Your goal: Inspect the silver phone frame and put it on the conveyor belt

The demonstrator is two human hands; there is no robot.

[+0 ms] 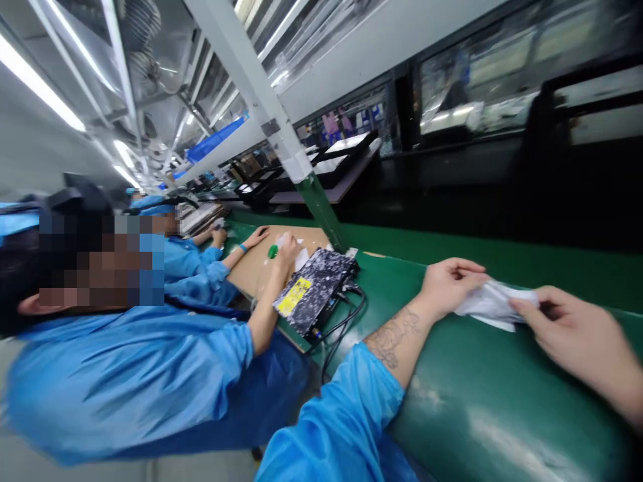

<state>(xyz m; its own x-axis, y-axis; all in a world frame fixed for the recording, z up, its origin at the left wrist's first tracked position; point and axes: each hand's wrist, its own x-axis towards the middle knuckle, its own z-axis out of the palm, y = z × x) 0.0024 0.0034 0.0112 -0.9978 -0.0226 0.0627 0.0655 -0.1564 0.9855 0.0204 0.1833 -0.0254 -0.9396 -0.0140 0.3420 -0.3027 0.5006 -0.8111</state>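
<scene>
Between my two hands is a crumpled white cloth [495, 302], just over the green work surface [452, 388]. My left hand [449, 286] pinches its left end, thumb and fingers closed on the material. At the other end, my right hand [573, 328] grips the cloth between thumb and fingertips. Whether it is cloth or a thin wipe, I cannot tell for certain. To the left of my left forearm sits a black-and-white speckled box [319, 284] with a yellow label and black cables [346, 321] at its right side.
A co-worker in a blue jacket [125, 375] sits close on my left, a hand [289, 249] over a brown board [261, 261] beside a green round item [272, 252]. A white-and-green post [321, 207] rises behind the speckled box. Dark framed panels [341, 161] stand beyond.
</scene>
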